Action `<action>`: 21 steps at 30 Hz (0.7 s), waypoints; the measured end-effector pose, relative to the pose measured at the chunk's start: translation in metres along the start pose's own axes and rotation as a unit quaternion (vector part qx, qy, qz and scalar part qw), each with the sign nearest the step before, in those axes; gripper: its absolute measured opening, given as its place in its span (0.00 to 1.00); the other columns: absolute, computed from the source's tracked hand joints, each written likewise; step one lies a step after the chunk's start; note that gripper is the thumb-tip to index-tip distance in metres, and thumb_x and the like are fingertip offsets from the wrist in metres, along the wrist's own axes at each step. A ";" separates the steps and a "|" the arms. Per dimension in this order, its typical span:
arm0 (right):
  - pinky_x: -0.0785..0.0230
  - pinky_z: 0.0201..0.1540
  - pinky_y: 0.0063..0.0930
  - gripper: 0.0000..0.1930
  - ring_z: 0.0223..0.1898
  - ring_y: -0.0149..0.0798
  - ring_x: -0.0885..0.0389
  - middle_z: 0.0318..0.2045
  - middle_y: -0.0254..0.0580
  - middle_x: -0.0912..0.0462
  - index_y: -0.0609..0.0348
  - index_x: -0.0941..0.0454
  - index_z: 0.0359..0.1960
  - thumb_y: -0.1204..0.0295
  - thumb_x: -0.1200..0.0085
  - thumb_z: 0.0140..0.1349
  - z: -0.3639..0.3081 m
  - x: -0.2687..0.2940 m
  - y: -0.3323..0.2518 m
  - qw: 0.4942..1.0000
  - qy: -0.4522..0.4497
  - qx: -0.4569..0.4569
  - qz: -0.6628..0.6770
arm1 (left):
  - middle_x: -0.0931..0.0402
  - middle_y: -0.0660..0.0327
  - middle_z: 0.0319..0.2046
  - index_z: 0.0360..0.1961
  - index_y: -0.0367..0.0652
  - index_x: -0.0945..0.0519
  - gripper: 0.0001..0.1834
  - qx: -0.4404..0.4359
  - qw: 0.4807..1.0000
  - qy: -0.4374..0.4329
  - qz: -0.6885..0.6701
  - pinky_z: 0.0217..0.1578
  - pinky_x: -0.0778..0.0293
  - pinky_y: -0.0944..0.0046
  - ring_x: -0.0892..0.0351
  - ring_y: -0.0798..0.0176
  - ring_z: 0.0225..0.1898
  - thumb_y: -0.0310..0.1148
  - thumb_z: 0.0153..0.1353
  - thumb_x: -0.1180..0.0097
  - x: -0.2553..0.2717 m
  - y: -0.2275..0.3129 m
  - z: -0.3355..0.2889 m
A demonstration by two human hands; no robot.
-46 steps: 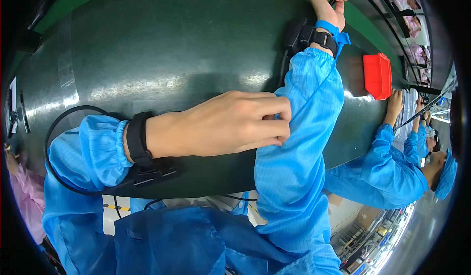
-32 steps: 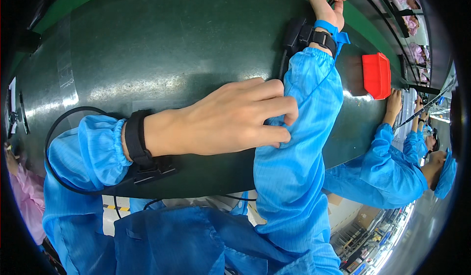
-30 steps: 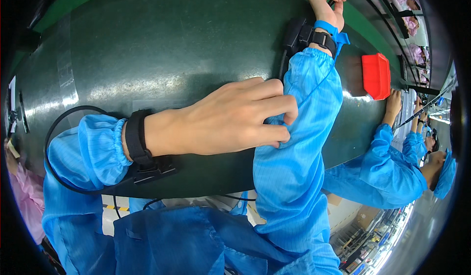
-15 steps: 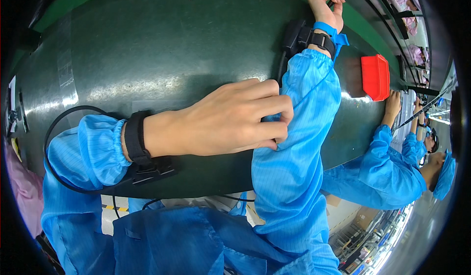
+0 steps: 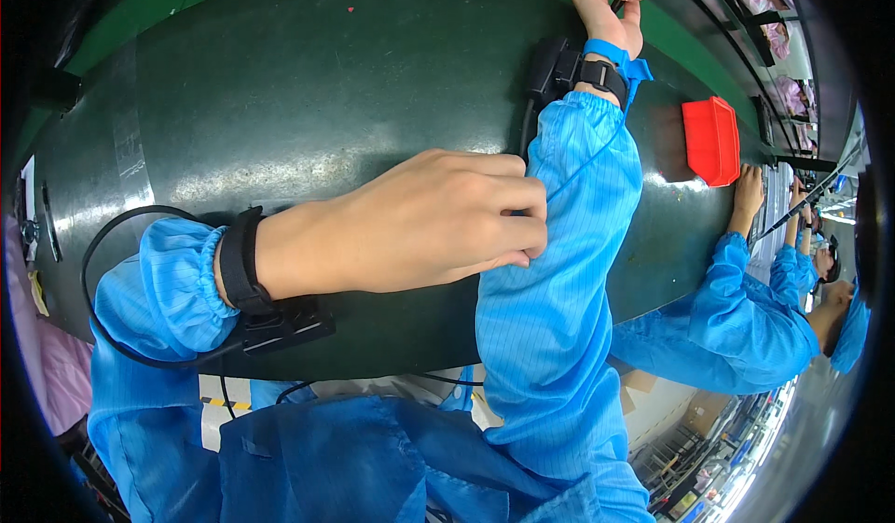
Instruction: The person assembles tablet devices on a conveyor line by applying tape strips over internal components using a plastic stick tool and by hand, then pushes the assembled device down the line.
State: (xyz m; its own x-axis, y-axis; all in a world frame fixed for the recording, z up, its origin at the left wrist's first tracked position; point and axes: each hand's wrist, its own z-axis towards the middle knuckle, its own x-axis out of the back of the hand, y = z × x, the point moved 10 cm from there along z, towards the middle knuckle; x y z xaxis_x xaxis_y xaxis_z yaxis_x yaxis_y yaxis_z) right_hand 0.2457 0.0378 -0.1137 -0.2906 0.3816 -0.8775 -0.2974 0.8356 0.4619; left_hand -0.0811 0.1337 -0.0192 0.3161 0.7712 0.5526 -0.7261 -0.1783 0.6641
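My left hand [image 5: 438, 220] reaches across to my right forearm. Its fingers are curled closed on the blue sleeve [image 5: 564, 211] there, and the fingertips are partly hidden. Farther off at the upper right is my right hand [image 5: 611, 10], palm side partly showing, fingers bent around a thin black thing [image 5: 618, 5] whose kind I cannot make out. Around my right wrist run a blue wrist strap [image 5: 608, 52] and a black band [image 5: 601, 77] with a black device [image 5: 552, 66] beside it. A second black band [image 5: 244, 262] circles my left wrist, with a black device [image 5: 289, 325] under it.
The dark green tabletop [image 5: 308, 75] spreads before me. A red bin [image 5: 711, 141] stands to the right, near the hand [image 5: 747, 197] of a co-worker in blue. A black cable [image 5: 103, 243] loops round my left sleeve. A pen-like thing [image 5: 50, 222] lies far left.
The view has shifted slightly. My left hand stays at the right sleeve, its fingers drawn a little closer together. My right hand keeps its bent pose.
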 end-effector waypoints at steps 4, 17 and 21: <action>0.33 0.22 0.21 0.13 0.18 0.28 0.27 0.18 0.28 0.21 0.53 0.24 0.20 0.65 0.46 0.62 0.000 0.001 0.001 1.000 0.003 -0.001 -0.006 | 0.22 0.64 0.41 0.35 0.44 0.19 0.06 -0.041 0.997 0.005 0.069 0.36 0.24 0.60 0.22 0.60 0.39 0.32 0.59 0.35 -0.001 0.008 -0.001; 0.33 0.22 0.22 0.12 0.18 0.28 0.27 0.18 0.28 0.21 0.53 0.24 0.20 0.65 0.46 0.61 0.001 0.002 -0.003 1.000 0.010 0.004 -0.008 | 0.27 0.63 0.39 0.39 0.42 0.21 0.10 -0.111 0.979 -0.020 0.171 0.35 0.25 0.64 0.25 0.62 0.41 0.30 0.55 0.41 -0.018 0.016 -0.003; 0.32 0.22 0.22 0.12 0.18 0.28 0.27 0.18 0.28 0.21 0.53 0.24 0.20 0.65 0.46 0.62 0.002 0.006 -0.004 1.000 0.011 0.007 -0.002 | 0.27 0.61 0.39 0.39 0.41 0.23 0.10 -0.098 0.985 -0.040 0.137 0.36 0.25 0.63 0.26 0.61 0.40 0.30 0.57 0.41 -0.015 0.009 -0.006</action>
State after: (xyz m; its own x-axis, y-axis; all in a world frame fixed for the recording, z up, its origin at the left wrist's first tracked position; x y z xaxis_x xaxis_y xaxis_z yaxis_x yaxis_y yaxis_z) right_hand 0.2473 0.0373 -0.1207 -0.3099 0.3689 -0.8763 -0.2861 0.8428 0.4559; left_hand -0.0961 0.1240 -0.0243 0.1338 0.6585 0.7406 -0.8921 -0.2455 0.3794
